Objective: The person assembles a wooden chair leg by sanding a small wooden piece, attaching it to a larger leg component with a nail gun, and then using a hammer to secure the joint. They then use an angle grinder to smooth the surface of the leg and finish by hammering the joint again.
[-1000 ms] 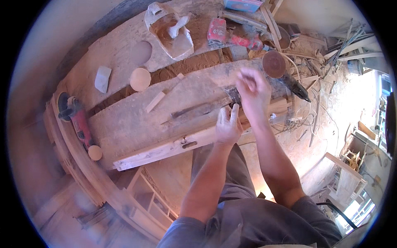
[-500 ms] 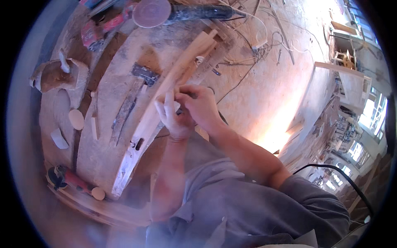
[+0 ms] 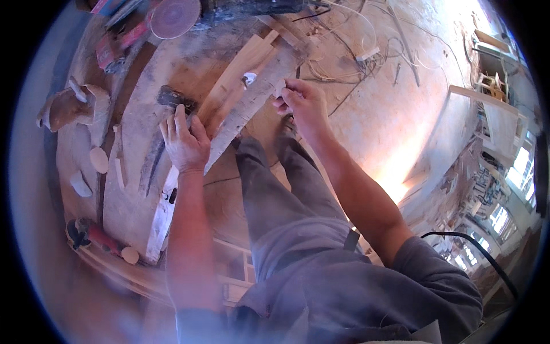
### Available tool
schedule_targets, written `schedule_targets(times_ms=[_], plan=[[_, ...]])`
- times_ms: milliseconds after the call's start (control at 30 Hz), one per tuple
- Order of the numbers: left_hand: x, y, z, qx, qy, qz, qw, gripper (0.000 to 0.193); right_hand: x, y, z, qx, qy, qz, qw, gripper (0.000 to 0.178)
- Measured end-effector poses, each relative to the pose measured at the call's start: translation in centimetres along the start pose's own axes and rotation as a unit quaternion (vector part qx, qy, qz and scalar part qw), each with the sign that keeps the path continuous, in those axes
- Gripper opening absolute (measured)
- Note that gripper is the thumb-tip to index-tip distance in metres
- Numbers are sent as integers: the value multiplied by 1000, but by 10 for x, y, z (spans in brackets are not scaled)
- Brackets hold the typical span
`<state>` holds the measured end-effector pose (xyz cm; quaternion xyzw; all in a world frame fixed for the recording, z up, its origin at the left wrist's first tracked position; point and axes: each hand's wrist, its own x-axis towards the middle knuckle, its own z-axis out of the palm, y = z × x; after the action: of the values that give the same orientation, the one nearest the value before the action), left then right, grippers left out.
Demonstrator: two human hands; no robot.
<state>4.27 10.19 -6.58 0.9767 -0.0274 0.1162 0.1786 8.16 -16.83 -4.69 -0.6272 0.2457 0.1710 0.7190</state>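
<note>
A long wooden beam [image 3: 232, 86] slants across the bench, with a slot near its lower end. My left hand [image 3: 187, 142] is over its middle, fingers apart, holding nothing I can see; whether it presses on the wood I cannot tell. To the right, beyond the beam's edge, my right hand [image 3: 305, 106] is closed in a pinch. A small pale bit shows at its fingertips, too small to name. A crumpled white scrap [image 3: 249, 79] lies on the beam between my hands. Just beyond my left fingers is a dark tool head [image 3: 172, 97].
A sander-like power tool with a round disc [image 3: 175, 18] lies at the far edge. A red power tool [image 3: 103, 236] rests at the lower left, near a round wooden disc [image 3: 130, 255]. A rough open container [image 3: 74, 107] stands at left. Cables [image 3: 344, 71] trail over the floor.
My hands, together over the beam before, have parted: the left moved left along the wood, the right moved right and away. The white scrap shows more fully, and the view has shifted.
</note>
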Motion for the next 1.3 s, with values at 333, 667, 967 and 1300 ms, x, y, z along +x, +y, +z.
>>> schedule_targets(times_ms=[333,667,967,1300], plan=[[2,4,-3,13,-10,-33,999,34,23,19,17,-81,37,-145,985,19],[0,2,3,-4,-19,-35,999,30,30,16,13,131,20,-67,989,11],[0,1,-1,-5,-24,-34,999,28,40,29,-2,459,-168,73,869,8],[-1,0,3,-5,1,-24,1000,25,34,20,24,341,-30,-6,940,13]])
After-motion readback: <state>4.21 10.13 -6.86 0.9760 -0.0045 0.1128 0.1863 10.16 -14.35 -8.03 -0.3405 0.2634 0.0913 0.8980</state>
